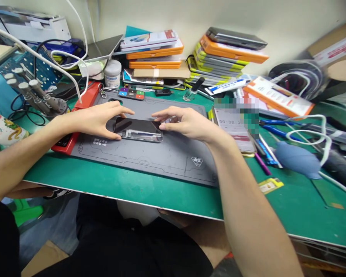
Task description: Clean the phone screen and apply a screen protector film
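A dark smartphone (138, 130) with a glossy, reflecting screen lies screen up on the grey work mat (161, 163). My left hand (99, 120) is at its left end, thumb by the near corner and the other fingers stretched out past the far edge. At the right end is my right hand (183, 122), its thumb close against the phone's edge and its fingers extended above. Both hands have their fingers apart. Whether the fingertips press on the phone is hard to tell.
Behind the mat stand stacks of orange and yellow-edged boxes (219, 61) and a white jar (112, 73). A screwdriver stand (43, 94) is at left. To the right lie another phone (233, 130) showing a timer, a blue air blower (298, 159) and pliers (276, 125).
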Motion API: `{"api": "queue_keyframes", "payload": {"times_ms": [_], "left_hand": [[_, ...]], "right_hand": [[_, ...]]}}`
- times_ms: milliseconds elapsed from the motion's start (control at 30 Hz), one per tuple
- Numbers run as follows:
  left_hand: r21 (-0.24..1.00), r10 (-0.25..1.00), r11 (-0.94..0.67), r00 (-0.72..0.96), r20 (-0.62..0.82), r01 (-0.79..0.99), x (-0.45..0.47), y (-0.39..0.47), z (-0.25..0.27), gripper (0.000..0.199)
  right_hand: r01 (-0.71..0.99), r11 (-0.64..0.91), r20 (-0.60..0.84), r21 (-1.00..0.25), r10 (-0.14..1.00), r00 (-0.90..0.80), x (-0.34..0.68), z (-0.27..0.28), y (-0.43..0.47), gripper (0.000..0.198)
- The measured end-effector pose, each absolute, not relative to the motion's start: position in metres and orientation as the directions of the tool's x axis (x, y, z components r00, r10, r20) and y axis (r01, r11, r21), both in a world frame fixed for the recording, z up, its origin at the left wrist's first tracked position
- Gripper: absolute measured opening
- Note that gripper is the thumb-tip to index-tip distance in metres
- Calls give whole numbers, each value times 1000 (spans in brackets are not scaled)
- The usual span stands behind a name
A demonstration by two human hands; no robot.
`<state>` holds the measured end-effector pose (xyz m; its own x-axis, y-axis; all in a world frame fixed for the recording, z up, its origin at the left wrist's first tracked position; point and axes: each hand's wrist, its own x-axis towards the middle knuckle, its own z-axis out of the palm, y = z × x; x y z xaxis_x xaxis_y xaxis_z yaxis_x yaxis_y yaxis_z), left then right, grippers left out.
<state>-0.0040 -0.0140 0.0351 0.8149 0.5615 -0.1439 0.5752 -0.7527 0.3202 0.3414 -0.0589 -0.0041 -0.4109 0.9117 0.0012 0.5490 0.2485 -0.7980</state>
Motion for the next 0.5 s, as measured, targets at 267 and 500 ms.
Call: {"api": "queue_keyframes", "payload": {"times_ms": [267,500], "left_hand": [[311,560,-757,816,-145,575,-4,-15,36,90],[318,557,-758,819,-138,569,-4,-14,34,91]], "right_hand": [[567,266,-6,-780,902,-432,342,0,-61,58],[590,299,0,-750,892,-452,344,2,-60,61]]}}
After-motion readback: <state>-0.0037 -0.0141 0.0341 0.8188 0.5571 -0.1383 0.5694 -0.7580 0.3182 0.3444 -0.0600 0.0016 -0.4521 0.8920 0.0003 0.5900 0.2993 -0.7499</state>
